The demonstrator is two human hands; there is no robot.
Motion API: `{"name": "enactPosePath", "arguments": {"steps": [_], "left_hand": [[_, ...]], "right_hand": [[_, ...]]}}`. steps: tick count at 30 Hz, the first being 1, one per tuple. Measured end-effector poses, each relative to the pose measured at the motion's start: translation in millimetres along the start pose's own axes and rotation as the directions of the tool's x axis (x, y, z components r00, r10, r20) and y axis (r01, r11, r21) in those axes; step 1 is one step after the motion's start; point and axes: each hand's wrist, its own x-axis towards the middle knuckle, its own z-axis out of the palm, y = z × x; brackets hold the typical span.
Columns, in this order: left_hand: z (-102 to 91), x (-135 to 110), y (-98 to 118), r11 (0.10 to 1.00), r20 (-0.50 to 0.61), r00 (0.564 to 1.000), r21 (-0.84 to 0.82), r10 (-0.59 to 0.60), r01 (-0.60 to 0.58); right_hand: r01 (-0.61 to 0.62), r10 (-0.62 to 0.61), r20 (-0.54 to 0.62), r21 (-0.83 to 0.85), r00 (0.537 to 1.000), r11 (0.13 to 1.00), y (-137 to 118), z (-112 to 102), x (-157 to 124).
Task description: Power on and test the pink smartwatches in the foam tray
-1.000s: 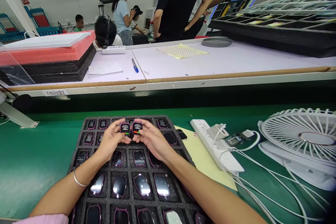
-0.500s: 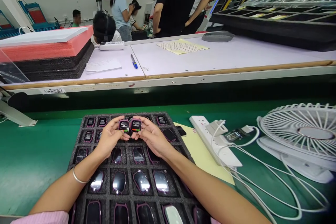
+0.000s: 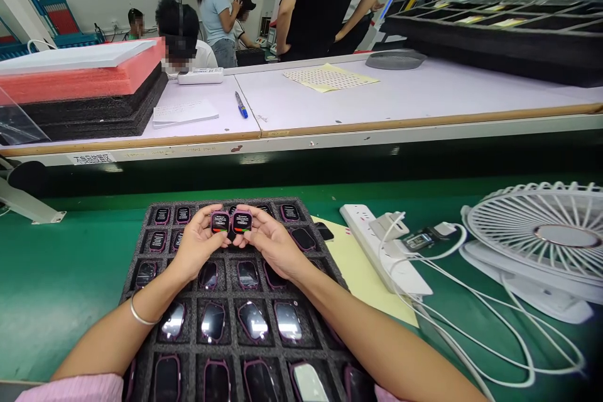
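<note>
My left hand (image 3: 200, 240) grips a smartwatch (image 3: 220, 221) with a purple case and a lit screen, its thumb near the lower edge. Side by side with it, my right hand (image 3: 267, 235) holds a second lit smartwatch (image 3: 242, 220) of the same look. Both screens carry small white text and a coloured strip at the bottom. Beneath the hands lies a dark foam tray (image 3: 188, 334) whose compartments hold several more watches. Those at the far end are lit; nearer ones, such as the watch (image 3: 213, 321), have dark, reflective screens. One nearer piece (image 3: 308, 382) looks whitish.
Right of the tray are a yellow sheet (image 3: 372, 282), a white power strip (image 3: 384, 251) with cables, and a white fan (image 3: 560, 235). A raised shelf (image 3: 330, 114) beyond carries foam stacks (image 3: 85, 107), paper (image 3: 186, 114) and a pen (image 3: 241, 105). Several people are behind it.
Both hands keep hold of the watches, which sit slightly further left in view. The coloured strip on the left watch's screen has gone from green to red with green. The camera view has shifted slightly.
</note>
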Motion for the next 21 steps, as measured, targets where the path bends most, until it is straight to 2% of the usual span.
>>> {"name": "enactPosePath", "arguments": {"steps": [5, 12, 21], "left_hand": [[0.7, -1.2, 1.9, 1.000, -0.001, 1.000, -0.002, 0.007, -0.007], [2.1, -6.5, 8.2, 0.997, 0.037, 0.997, -0.023, -0.068, 0.069], [3.4, -5.7, 5.7, 0.997, 0.037, 0.996, -0.015, -0.075, 0.076]], "right_hand": [[0.005, -0.005, 0.001, -0.006, 1.000, 1.000, 0.4, 0.4, 0.7], [0.019, -0.022, -0.054, -0.059, 0.998, 0.998, -1.1, -1.3, 0.2], [0.030, -0.037, -0.081, -0.082, 0.996, 0.996, 0.2, -1.3, 0.9]]}}
